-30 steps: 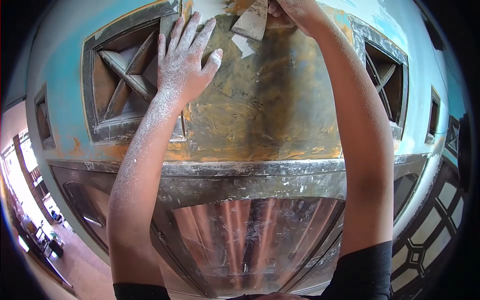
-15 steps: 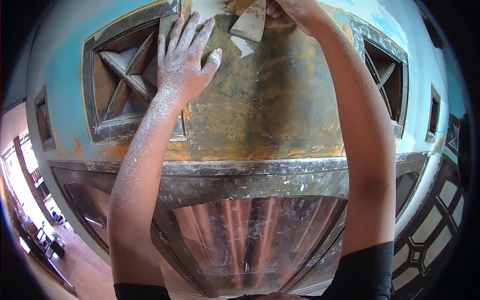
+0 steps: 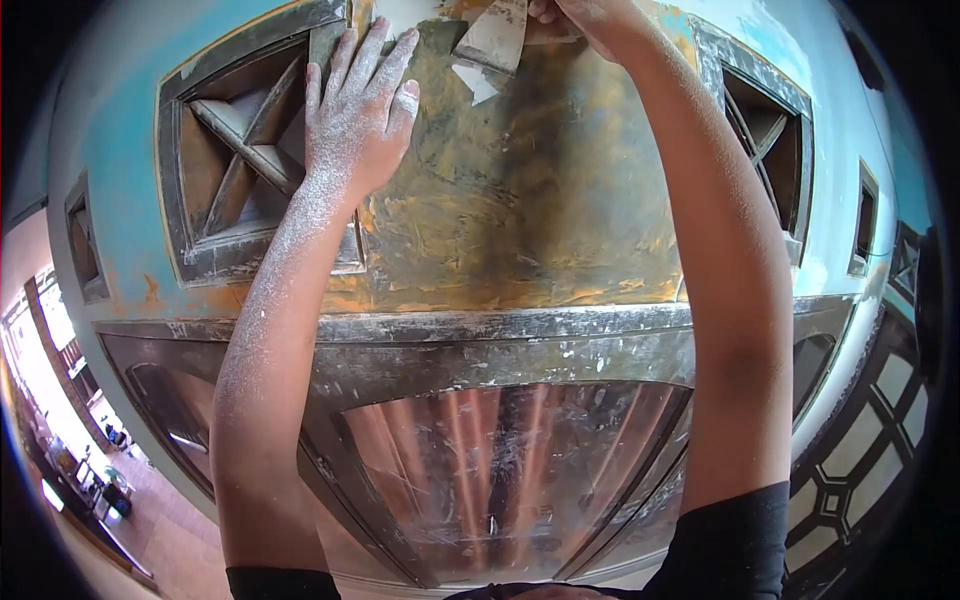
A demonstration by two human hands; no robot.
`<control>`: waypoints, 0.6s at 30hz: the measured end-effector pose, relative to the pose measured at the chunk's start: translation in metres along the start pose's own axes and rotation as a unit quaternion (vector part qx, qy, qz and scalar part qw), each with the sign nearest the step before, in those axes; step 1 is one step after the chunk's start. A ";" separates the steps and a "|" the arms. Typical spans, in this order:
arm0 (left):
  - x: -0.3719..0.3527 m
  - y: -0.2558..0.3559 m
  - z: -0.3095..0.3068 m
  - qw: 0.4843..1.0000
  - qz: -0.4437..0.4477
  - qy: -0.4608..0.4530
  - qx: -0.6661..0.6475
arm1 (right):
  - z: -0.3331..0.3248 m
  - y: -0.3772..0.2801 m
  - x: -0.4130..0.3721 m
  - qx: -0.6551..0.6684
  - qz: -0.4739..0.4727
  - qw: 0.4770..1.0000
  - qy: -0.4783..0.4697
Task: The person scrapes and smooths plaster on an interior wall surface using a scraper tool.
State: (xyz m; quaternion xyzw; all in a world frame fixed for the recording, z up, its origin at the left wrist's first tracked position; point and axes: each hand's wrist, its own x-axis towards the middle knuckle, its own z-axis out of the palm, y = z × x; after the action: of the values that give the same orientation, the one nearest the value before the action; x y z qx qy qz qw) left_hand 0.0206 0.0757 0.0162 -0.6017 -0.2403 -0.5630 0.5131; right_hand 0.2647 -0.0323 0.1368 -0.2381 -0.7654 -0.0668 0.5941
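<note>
Dusted with white powder, my left hand (image 3: 358, 115) lies spread on the wall beside the left vent frame (image 3: 240, 150), fingers apart and holding nothing. At the top edge, my right hand (image 3: 590, 18) is closed round a scraper, its fingers partly cut off by the frame. The scraper's blade (image 3: 493, 38) is flat, whitish and smeared, and it rests against the wall. Just below the blade is a small white patch (image 3: 474, 84). The wall panel (image 3: 500, 190) between my arms is mottled brown and orange.
A second vent frame (image 3: 760, 130) is at the right. Below runs a worn wooden beam (image 3: 500, 350) with paint spots, over a glazed arch (image 3: 500, 480) with reddish curtains. Dark latticework (image 3: 850, 460) stands at the right; a bright opening and tiled floor (image 3: 180, 530) are at the lower left.
My left hand has shifted slightly left in the view. The scraper and the white patch also appear slightly lower and further left, and the wall's lower edge sits a little higher.
</note>
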 end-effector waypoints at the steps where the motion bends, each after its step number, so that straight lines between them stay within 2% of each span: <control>1: -0.001 0.001 0.001 1.000 -0.003 0.003 -0.004 | 0.000 -0.002 -0.001 -0.002 -0.001 1.000 -0.001; 9: 0.000 -0.003 -0.003 1.000 0.002 -0.003 -0.011 | -0.003 0.005 0.005 -0.006 -0.016 0.999 -0.036; 16: -0.006 -0.005 -0.004 1.000 0.005 -0.010 -0.021 | -0.001 0.003 0.002 -0.014 -0.007 0.999 -0.029; 18: -0.008 -0.005 -0.006 1.000 0.007 -0.012 -0.021 | 0.000 0.007 -0.002 0.020 -0.021 0.999 -0.016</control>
State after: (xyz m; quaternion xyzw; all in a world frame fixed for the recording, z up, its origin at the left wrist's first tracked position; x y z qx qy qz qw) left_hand 0.0114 0.0750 0.0099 -0.6207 -0.2304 -0.5567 0.5017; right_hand 0.2683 -0.0274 0.1334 -0.2110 -0.7808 -0.0603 0.5849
